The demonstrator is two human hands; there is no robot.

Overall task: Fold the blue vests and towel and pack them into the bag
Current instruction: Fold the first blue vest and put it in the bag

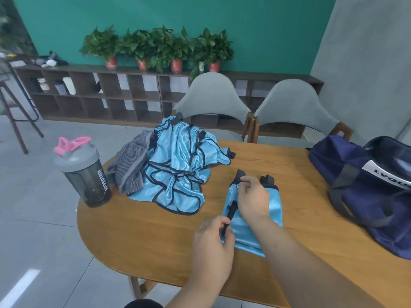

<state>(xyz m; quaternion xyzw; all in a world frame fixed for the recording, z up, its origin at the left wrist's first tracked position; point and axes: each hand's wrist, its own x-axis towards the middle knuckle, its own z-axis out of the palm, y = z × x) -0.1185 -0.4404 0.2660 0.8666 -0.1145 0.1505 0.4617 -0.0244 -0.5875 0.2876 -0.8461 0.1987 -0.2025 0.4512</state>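
A light blue vest with black trim [274, 207] lies folded into a narrow strip on the wooden table [144, 232], its black shoulder tabs pointing away from me. My right hand [252, 197] lies across its upper part, fingers curled on the fabric at its left edge. My left hand [212, 243] pinches a black strap at the vest's lower left edge. A heap of several more blue vests [178, 172] lies behind, with a grey striped towel [131, 167] at its left. The navy sports bag [373, 192] stands at the right.
A grey shaker bottle with a pink lid loop [83, 172] stands at the table's left edge. Two grey chairs [211, 98] are pushed up to the far side. A low shelf with potted plants [155, 47] lines the back wall.
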